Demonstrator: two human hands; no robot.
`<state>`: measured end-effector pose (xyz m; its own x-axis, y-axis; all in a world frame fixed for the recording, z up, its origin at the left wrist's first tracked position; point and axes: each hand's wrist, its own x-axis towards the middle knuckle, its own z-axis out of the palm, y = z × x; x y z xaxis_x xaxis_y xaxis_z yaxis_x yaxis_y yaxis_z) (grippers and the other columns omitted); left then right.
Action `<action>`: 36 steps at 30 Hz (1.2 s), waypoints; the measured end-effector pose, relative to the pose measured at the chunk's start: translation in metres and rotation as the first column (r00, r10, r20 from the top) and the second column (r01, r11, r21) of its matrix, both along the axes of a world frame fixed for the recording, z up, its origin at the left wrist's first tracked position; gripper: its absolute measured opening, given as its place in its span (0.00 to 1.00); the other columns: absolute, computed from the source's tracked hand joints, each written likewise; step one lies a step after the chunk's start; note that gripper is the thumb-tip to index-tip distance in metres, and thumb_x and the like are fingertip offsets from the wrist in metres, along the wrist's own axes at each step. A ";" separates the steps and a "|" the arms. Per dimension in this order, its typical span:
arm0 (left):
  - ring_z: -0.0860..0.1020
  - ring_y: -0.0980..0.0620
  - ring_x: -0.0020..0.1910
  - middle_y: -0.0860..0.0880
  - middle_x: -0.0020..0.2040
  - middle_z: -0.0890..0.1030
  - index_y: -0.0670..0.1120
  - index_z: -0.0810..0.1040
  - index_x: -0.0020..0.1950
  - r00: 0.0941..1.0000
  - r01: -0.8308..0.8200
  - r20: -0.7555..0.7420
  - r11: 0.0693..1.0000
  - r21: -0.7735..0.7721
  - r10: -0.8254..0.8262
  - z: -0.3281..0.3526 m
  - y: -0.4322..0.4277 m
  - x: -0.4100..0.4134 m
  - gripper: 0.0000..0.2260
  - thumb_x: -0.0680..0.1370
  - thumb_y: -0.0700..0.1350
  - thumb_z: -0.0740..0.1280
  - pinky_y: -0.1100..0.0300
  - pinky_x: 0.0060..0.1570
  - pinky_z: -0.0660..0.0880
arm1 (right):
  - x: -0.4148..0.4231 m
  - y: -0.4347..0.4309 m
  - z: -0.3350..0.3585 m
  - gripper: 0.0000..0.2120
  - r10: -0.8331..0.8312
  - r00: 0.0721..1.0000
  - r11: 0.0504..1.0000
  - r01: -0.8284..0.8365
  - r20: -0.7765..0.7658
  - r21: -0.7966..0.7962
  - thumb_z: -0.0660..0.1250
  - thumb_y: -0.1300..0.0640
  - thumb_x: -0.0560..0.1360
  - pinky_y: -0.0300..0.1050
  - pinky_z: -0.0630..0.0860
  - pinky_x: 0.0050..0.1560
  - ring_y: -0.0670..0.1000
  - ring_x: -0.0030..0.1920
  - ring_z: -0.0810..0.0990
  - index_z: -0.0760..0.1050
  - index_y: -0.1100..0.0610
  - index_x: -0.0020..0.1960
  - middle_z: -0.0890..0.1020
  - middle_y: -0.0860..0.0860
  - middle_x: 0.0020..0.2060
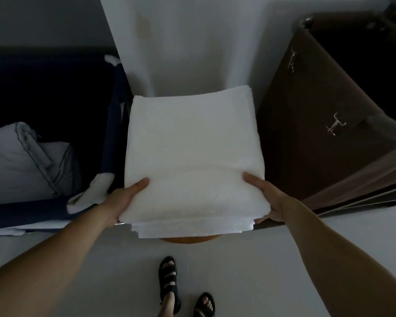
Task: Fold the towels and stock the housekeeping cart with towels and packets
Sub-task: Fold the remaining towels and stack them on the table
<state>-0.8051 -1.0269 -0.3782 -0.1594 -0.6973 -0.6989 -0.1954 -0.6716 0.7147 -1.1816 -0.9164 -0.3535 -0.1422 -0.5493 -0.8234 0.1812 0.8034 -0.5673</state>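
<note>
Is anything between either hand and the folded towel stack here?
Nothing visible. The left hand and right hand grip the towel stack at its near corners, thumbs on top. Where the stack goes next is not shown, so that path cannot be judged.

This looks like an indoor living or lodging room with a corner used for linen, though whether it is a private home or guest accommodation cannot be told. A plain white wall (192, 42) meets a pale, smooth floor (261, 271), and the light is dim. At the right stands a dark brown cabinet (318, 106) with ornate metal handles (335, 127), which is household furniture rather than shop or workshop fittings. At the left is a navy fabric-walled frame (114, 133) holding a pale pillow (21, 161) with dark piping. Between them a stack of folded white towels (192, 145) sits over a round wooden stool (190, 239). The person wears open black sandals (168, 277).
</note>
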 end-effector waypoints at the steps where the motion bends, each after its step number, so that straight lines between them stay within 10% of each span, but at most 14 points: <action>1: 0.85 0.47 0.49 0.47 0.51 0.86 0.45 0.79 0.61 0.997 -0.014 -0.077 0.998 0.066 0.019 -0.005 0.001 0.002 0.31 0.66 0.63 0.75 0.56 0.45 0.80 | -0.002 0.001 -0.003 0.39 -0.010 0.999 1.000 0.010 0.035 0.001 0.79 0.32 0.55 0.70 0.78 0.53 0.64 0.54 0.83 0.77 0.51 0.60 0.86 0.57 0.51; 22: 0.84 0.43 0.49 0.43 0.56 0.84 0.49 0.86 0.54 0.931 -0.124 -0.297 0.949 0.290 0.212 0.000 -0.005 0.004 0.24 0.69 0.65 0.72 0.46 0.43 0.81 | -0.005 -0.015 0.024 0.45 0.015 0.999 0.997 -0.012 -0.038 0.073 0.81 0.30 0.44 0.65 0.77 0.53 0.62 0.55 0.81 0.77 0.50 0.56 0.86 0.56 0.48; 28: 0.81 0.40 0.57 0.42 0.57 0.84 0.51 0.81 0.62 0.963 -0.127 -0.186 0.936 0.328 0.196 0.001 0.000 0.008 0.32 0.66 0.70 0.72 0.40 0.58 0.76 | 0.002 -0.014 0.028 0.45 0.056 0.987 0.998 -0.050 -0.150 0.048 0.79 0.28 0.43 0.63 0.79 0.53 0.60 0.53 0.81 0.77 0.47 0.55 0.83 0.54 0.52; 32: 0.84 0.41 0.42 0.43 0.40 0.86 0.55 0.80 0.52 0.994 -0.103 0.005 0.953 0.286 0.106 0.022 -0.003 0.001 0.27 0.65 0.73 0.69 0.44 0.41 0.81 | -0.003 -0.012 0.034 0.44 0.089 0.991 0.995 -0.084 -0.096 0.063 0.79 0.28 0.47 0.68 0.78 0.53 0.61 0.53 0.82 0.77 0.48 0.57 0.87 0.55 0.47; 36: 0.84 0.42 0.43 0.44 0.41 0.86 0.55 0.80 0.52 0.997 -0.074 0.013 0.964 0.255 0.073 0.022 0.002 0.005 0.26 0.65 0.73 0.69 0.47 0.48 0.79 | -0.003 -0.005 0.027 0.42 0.067 0.998 0.995 -0.065 -0.018 0.073 0.80 0.29 0.47 0.74 0.73 0.54 0.63 0.57 0.78 0.74 0.47 0.56 0.82 0.57 0.55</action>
<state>-0.7997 -1.0254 -0.3560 -0.1117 -0.5058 -0.8554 -0.1404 -0.8441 0.5175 -1.1848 -0.9210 -0.3261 -0.1248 -0.4969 -0.8588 0.1156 0.8524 -0.5100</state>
